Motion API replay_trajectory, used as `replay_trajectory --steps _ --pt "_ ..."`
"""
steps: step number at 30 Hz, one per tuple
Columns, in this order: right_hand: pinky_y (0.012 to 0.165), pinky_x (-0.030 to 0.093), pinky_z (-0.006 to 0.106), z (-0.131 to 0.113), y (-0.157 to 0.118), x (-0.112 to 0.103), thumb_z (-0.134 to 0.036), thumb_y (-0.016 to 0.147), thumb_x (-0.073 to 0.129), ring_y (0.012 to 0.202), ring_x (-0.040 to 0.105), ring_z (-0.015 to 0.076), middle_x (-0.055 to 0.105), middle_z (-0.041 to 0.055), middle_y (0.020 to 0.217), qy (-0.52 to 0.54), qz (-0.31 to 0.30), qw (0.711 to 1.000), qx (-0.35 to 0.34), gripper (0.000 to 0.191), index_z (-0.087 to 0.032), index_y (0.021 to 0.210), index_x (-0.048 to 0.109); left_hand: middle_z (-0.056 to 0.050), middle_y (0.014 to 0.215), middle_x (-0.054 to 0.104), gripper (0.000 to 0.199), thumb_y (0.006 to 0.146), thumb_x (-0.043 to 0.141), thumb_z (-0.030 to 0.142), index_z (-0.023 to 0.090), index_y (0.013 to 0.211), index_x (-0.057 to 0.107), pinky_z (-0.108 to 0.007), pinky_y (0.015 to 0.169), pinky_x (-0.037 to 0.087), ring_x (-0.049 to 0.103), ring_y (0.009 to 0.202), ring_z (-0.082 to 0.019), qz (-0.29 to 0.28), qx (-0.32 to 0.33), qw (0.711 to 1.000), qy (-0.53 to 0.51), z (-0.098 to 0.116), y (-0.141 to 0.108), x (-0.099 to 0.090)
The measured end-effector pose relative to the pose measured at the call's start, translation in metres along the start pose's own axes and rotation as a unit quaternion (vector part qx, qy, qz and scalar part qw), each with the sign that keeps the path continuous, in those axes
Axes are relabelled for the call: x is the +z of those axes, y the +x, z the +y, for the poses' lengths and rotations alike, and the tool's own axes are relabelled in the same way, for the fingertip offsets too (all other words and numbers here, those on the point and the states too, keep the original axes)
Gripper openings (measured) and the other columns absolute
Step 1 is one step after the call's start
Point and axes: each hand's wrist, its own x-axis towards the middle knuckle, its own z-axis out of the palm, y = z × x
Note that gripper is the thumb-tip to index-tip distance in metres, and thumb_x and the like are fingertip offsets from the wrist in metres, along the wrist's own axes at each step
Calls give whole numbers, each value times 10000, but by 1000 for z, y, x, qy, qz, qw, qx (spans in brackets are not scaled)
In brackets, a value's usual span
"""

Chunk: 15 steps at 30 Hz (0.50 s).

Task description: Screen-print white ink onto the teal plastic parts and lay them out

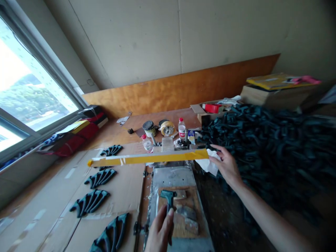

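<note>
My left hand (161,227) is closed around the stem of a dark green T-shaped plastic part (168,196), its head pointing up. Beneath it lies a wooden board (164,231) on a grey metal plate (174,175), with several worn blocks (186,211) on the board. To the right, my right hand (227,166) has thumb and fingers around a crumpled white cloth (210,166). It is at the right end of a long yellow-taped bar (152,158), which spans above the plate; whether the fingers touch the bar is unclear.
Rows of dark green parts (89,203) lie on cardboard (123,199) at left. A large pile of dark parts (262,147) fills the right. Behind the bar are clamps (186,138), plastic bottles (182,128), a tin (149,128) and a tape roll (167,128).
</note>
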Motion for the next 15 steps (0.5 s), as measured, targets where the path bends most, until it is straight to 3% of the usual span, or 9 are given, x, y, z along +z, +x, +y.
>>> replay_trajectory --steps 3,6,8,11,15 --pt "678 504 313 -16 -35 9 -462 640 691 781 649 235 708 56 856 -49 -9 999 -2 395 -202 937 670 -22 740 635 657 778 508 684 154 1159 584 -225 533 428 586 656 -157 -55 22 998 28 8 -4 -7" --pt "648 491 302 -19 -57 17 -489 638 680 727 635 224 695 40 774 -102 -5 995 0 331 -204 807 678 -7 744 641 487 857 442 621 183 1015 584 -226 591 422 591 675 -146 -90 100 984 117 9 -5 -17" --pt "615 485 293 -14 -68 20 -501 638 685 702 627 218 690 38 760 -107 -4 994 15 345 -198 804 677 -11 765 655 357 898 439 530 198 944 563 -239 639 427 619 713 -158 -63 144 964 217 -1 2 -22" --pt "560 479 280 0 -82 23 -521 627 710 686 623 219 694 52 789 -82 -5 995 64 415 -180 861 675 -41 766 674 237 921 444 390 188 947 567 -265 641 443 658 731 -199 -2 163 913 374 -33 20 -26" --pt "546 487 274 21 -99 23 -495 570 777 682 622 217 698 54 830 -44 8 991 130 527 -167 968 668 -83 896 695 186 900 498 317 183 967 607 -283 717 491 674 839 -217 61 237 841 483 -79 43 -28"
